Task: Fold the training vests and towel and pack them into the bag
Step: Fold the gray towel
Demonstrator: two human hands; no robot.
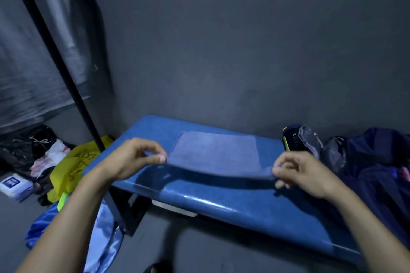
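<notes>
On the blue bench (221, 204) against the grey wall, a blue-grey towel (215, 150) lies with its far part flat on the padding and its near edge lifted off the surface. The left hand (133, 159) pinches the near left corner between thumb and fingertips; the right hand (304, 173) pinches the near right corner the same way. Holding both corners level and taut keeps the raised edge straight — the likely aim is to carry it over to the far edge so the towel doubles cleanly, with the bench serving as a flat folding table.

At the right end of the bench sits a dark navy bag (375, 175), seemingly open, within easy reach for packing; just beside it is a dark object with yellow trim (288, 139), which I cannot identify. Off the left end, on the floor, lie a yellow vest (71, 166) and a shiny blue vest (104, 228) — both crumpled, so apparently not yet folded. A black pole (66, 73) stands by them, with grey cloth (33, 62) hanging behind.
</notes>
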